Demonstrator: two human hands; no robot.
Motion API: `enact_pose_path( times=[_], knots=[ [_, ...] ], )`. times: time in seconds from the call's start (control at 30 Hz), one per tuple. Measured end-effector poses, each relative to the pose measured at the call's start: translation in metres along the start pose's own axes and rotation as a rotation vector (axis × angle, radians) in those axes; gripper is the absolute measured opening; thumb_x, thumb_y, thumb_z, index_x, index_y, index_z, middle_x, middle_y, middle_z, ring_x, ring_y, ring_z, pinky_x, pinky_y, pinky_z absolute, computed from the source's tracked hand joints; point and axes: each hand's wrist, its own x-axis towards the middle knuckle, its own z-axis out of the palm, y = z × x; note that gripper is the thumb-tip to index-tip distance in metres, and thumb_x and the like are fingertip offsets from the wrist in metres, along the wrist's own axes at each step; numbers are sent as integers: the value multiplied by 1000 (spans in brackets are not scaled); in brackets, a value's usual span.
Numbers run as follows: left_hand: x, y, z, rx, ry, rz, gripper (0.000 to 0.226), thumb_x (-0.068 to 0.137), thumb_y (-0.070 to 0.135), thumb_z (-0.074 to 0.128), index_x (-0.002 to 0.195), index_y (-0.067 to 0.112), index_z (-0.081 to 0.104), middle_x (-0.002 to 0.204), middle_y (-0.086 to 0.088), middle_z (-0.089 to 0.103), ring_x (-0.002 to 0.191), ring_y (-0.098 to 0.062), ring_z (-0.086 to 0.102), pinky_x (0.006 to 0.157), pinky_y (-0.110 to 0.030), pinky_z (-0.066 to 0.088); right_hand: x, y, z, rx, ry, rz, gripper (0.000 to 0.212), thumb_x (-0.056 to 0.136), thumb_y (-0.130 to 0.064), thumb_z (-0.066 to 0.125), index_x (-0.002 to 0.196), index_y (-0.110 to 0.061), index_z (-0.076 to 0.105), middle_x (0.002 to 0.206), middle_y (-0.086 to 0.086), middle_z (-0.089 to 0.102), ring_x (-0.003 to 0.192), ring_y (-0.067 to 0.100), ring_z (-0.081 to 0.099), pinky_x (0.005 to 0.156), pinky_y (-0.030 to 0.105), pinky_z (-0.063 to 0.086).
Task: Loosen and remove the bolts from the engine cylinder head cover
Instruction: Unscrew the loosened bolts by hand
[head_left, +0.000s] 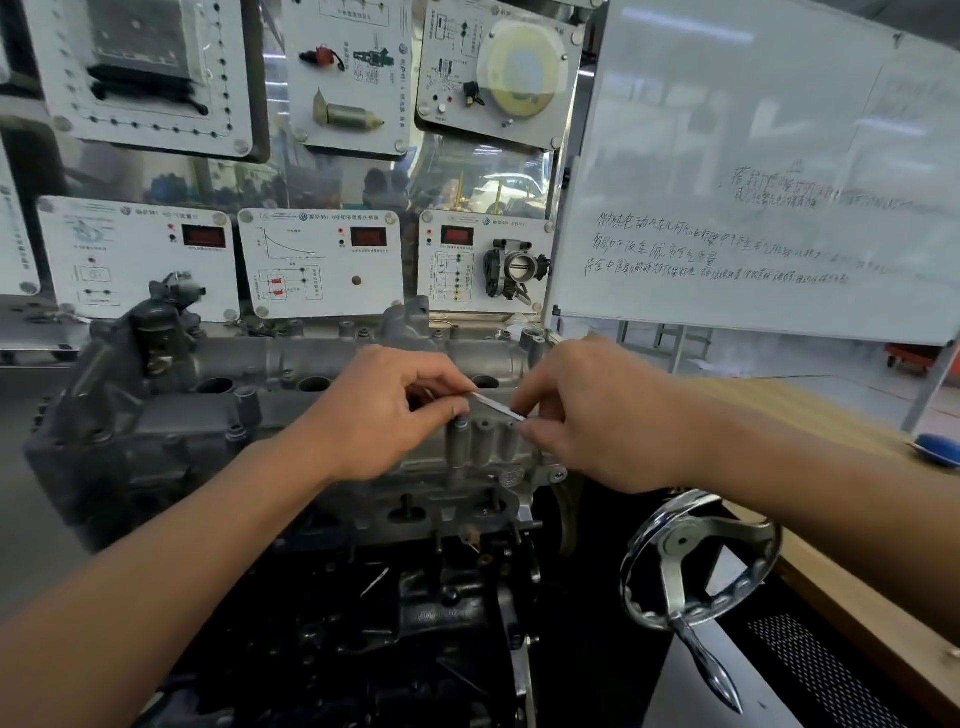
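Left hand (395, 410) and right hand (587, 415) pinched a slim metal piece (498, 407) between them, likely a freed bolt, above the cover (332, 358). Remaining bolts couldn't be counted — too unclear.

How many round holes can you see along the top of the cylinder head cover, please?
3 round holes: one at the left, one nearer the middle, one at the right. The left hand may hide another.

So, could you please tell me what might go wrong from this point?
The left hand and right hand only pinch the slim metal piece by its ends. If it slips, it could drop into the open well just behind. The right forearm also lies close to the handwheel and might knock it.
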Motion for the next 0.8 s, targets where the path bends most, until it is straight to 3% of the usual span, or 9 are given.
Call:
enact_pose_path(
  times=[0.07,0.17,0.3,0.43,0.6,0.73,0.8],
  knots=[
    [-1,1,1,21,10,5,17,87,12,74,101,22,77,86,13,76,82,0,70,79,-15,54,4,6,-2,-24,15,-14,18,94,-18,63,98,-21,79,65,-11,68,59,0,59,61,15,47],
    [-1,2,2,45,18,8,18,88,12,74,104,19,77,87,10,75,81,-2,69,78,-18,54,7,14,-6,-20,-21,-52,18,96,-19,64,107,-20,78,84,-8,76,72,2,65,75,22,53],
    [-1,3,4,61,25,18,18,88,11,74,104,18,77,86,8,74,79,-4,68,76,-20,55,7,20,-4,-117,-20,-145,17,97,-19,61,99,-16,78,77,-5,73,70,8,62,74,28,50],
    [-1,4,4,61,26,19,17,87,10,74,102,17,77,84,8,73,77,-5,68,73,-18,54,9,28,-2,-150,-10,-209,16,96,-19,62,93,-14,77,75,-2,71,69,11,61,68,25,45],
    [-2,2,7,62,47,8,10,87,12,74,96,15,76,80,8,72,73,-6,67,69,-21,55,33,41,-1,-278,-5,-269,19,99,-20,57,100,-13,75,89,1,73,85,19,65,82,37,51],
    [-3,0,9,66,78,-33,5,86,18,76,91,19,73,73,11,70,68,-5,65,63,-15,51,64,41,2,-334,-5,-350,23,101,-26,55,109,-19,75,94,2,71,92,24,64,78,37,51],
    [-3,0,8,36,88,-71,14,85,23,77,96,23,68,72,11,70,68,-3,65,63,-12,50,77,38,6,-349,5,-412,21,100,-25,57,107,-18,75,95,2,71,95,24,63,74,33,46]
  ],
)
